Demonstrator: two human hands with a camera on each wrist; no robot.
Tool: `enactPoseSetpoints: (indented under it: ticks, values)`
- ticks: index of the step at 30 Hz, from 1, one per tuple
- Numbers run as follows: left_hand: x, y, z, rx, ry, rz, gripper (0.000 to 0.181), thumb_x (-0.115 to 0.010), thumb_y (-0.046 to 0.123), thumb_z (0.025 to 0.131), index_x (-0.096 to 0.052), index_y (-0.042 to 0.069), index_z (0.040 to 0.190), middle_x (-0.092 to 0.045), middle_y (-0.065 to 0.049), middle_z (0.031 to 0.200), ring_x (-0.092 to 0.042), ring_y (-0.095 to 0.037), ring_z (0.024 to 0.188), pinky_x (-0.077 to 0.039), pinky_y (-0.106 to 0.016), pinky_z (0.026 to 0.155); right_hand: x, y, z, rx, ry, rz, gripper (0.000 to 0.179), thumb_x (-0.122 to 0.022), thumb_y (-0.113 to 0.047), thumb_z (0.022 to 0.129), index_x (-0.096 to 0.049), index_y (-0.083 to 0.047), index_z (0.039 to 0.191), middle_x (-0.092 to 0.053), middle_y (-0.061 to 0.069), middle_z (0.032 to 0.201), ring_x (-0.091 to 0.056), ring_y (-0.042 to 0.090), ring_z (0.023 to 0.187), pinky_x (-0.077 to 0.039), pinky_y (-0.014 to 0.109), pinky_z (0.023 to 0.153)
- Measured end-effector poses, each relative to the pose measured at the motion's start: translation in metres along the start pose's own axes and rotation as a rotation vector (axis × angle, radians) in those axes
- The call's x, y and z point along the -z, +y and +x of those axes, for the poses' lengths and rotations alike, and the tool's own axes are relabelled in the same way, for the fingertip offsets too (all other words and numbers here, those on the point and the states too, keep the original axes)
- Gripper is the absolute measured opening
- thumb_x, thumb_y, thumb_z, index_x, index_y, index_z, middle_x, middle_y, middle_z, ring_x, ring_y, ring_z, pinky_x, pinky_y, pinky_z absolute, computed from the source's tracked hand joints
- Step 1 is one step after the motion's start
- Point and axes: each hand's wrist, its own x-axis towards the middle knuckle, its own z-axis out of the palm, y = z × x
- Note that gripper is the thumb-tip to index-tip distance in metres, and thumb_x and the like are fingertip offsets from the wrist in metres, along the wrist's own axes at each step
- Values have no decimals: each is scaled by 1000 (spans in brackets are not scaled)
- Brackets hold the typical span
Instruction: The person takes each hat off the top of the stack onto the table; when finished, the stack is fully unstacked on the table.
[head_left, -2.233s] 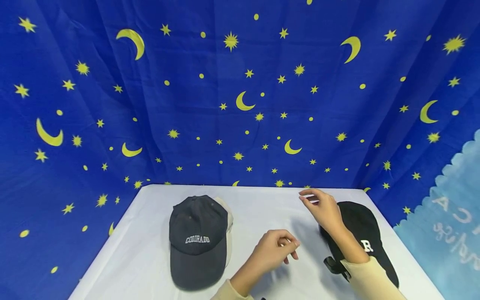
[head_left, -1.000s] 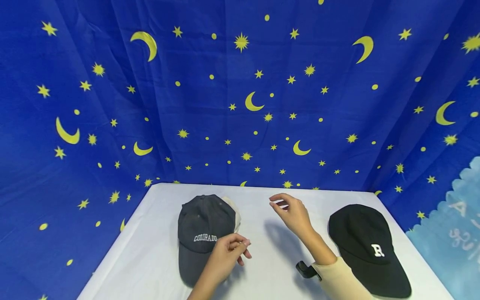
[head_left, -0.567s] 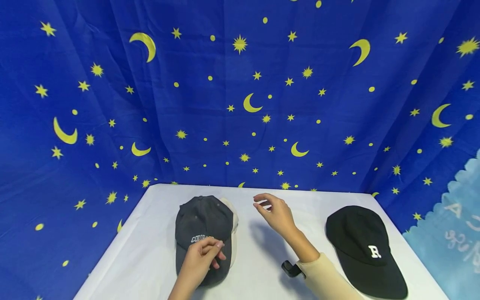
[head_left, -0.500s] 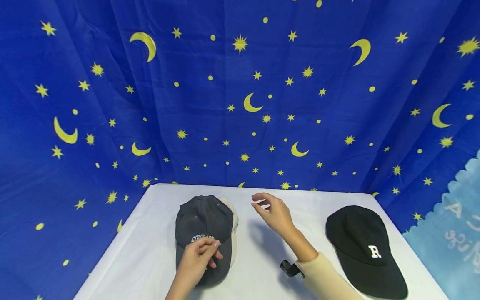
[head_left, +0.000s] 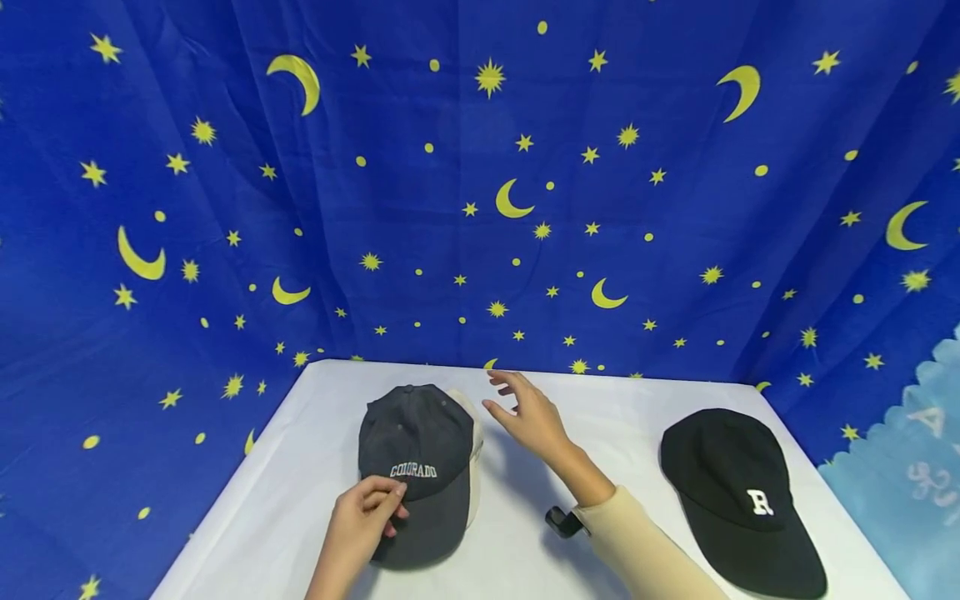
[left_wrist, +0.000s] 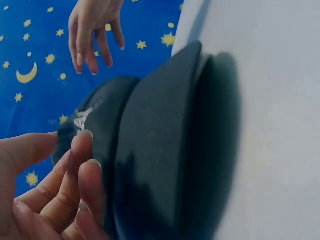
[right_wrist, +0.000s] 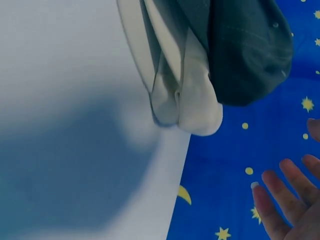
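A dark grey baseball cap point(head_left: 420, 433) lettered COLORADO sits at the left of the table, overlapping a cream cap point(head_left: 476, 492) that shows along its right edge. My left hand point(head_left: 363, 521) hovers at the left of its brim, fingers loosely curled with nothing in them. In the left wrist view the fingertips point(left_wrist: 86, 137) appear right before the lettering. To the right of both caps my right hand point(head_left: 531, 417) is raised, fingers apart and holding nothing. The right wrist view shows the cream cap point(right_wrist: 197, 95) folded in beneath the grey one point(right_wrist: 250, 55).
A black cap point(head_left: 723, 467) with a white letter R lies on the right side of the white table point(head_left: 510, 542). Blue cloth point(head_left: 420, 208) with yellow moons and stars stands behind and at the sides. A small black device point(head_left: 562, 522) is at my right wrist.
Both hands have moved left, the right one from beside the black cap, the left one across the grey cap's brim. The right fingers have spread wider. The caps stay put.
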Motion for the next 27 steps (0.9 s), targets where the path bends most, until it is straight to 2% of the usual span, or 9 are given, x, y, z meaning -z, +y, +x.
enactPoseSetpoints:
  ticks: [5, 10, 14, 21, 27]
  values:
    - [9, -8, -4, 38, 19, 46, 20, -78, 14, 91, -69, 1, 102, -71, -6, 72, -63, -19, 60, -53, -30, 54, -10, -4, 9, 32, -15, 4, 48, -71, -35, 97, -59, -18, 140, -66, 0, 128, -66, 21, 114, -57, 38, 82]
    - [16, -17, -6, 81, 30, 114, 31, -84, 15, 84, -68, 3, 108, -68, -1, 71, -57, -17, 53, -50, -28, 53, -21, -4, 14, 32, -27, -19, 45, -70, -36, 98, -62, -17, 139, -65, 1, 128, -64, 22, 117, -57, 40, 83]
    - [19, -23, -7, 78, 26, 156, 38, -87, 18, 81, -68, 4, 110, -66, 1, 70, -56, -16, 54, -48, -28, 53, -26, -1, 15, 8, -40, -46, 45, -70, -37, 97, -64, -17, 137, -66, 2, 129, -63, 21, 117, -56, 42, 84]
    - [28, -30, -9, 44, 24, 291, 49, -89, 27, 79, -64, 6, 115, -64, 5, 74, -57, -13, 70, -44, -29, 64, -35, 5, 14, 4, -48, -33, 40, -70, -33, 98, -66, -14, 133, -68, 3, 125, -64, 22, 114, -55, 45, 84]
    - [32, -34, -9, 56, 28, 328, 60, -89, 28, 78, -59, 3, 124, -60, 3, 74, -55, -14, 68, -43, -31, 67, -42, 5, 14, 3, -61, -15, 37, -70, -32, 98, -69, -14, 129, -70, 3, 119, -63, 25, 114, -53, 49, 87]
